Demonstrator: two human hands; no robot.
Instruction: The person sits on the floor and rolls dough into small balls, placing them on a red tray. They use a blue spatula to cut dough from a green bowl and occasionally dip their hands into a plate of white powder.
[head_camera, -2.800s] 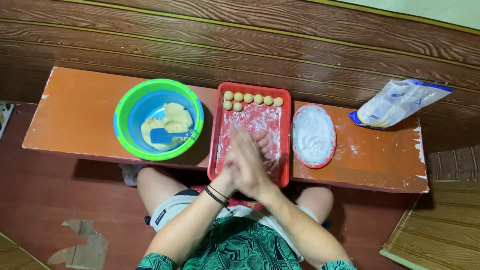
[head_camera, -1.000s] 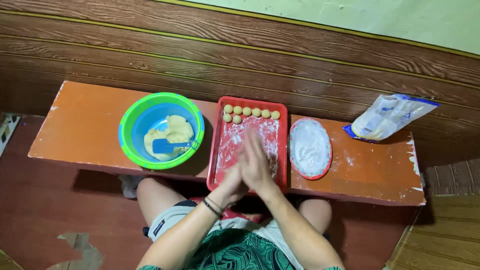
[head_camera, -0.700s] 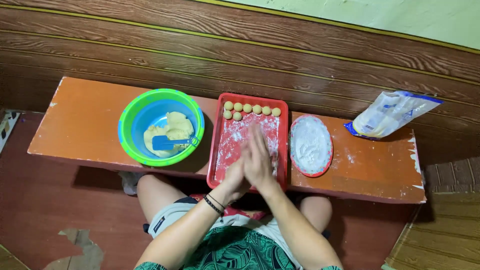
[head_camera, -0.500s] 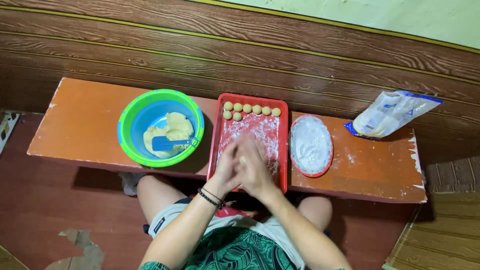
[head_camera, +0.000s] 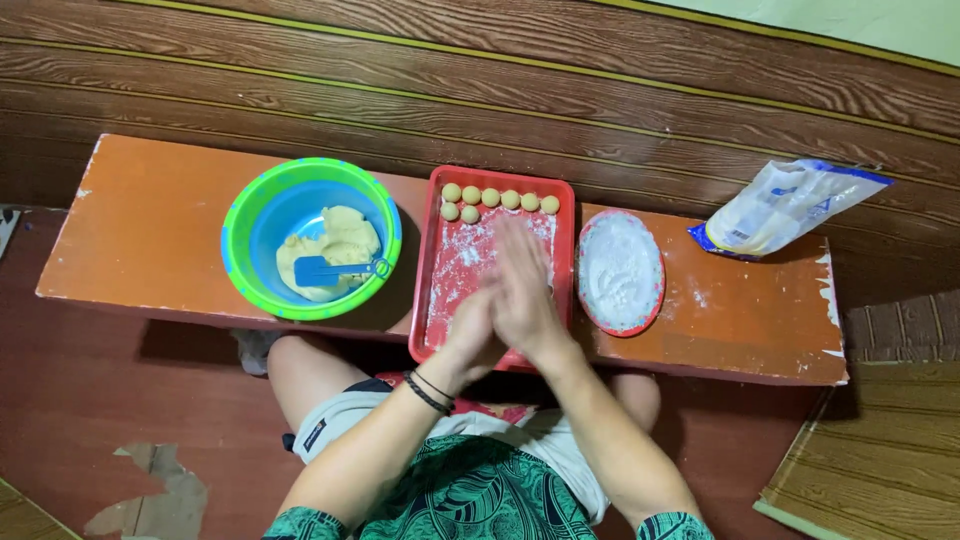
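Note:
My left hand (head_camera: 472, 330) and my right hand (head_camera: 522, 290) are pressed palm to palm above the red tray (head_camera: 434, 300); whatever lies between the palms is hidden. The tray is dusted with white flour and holds several small round dough balls (head_camera: 490, 198) in a row along its far edge. To the left stands a green and blue bowl (head_camera: 240, 230) with a lump of pale yellow dough (head_camera: 345, 240) and a blue spatula (head_camera: 320, 270) in it. Right of the tray sits a red oval plate (head_camera: 655, 300) of white flour.
Everything rests on a long orange bench (head_camera: 140, 230) against a brown wooden wall. A plastic bag of flour (head_camera: 785, 205) lies at the bench's far right. My knees are under the bench's front edge. Spilled flour marks the bench near the oval plate.
My palms have kept rubbing against each other above the tray, shifting slightly forward and back. The bowl, tray, plate and bag have not moved.

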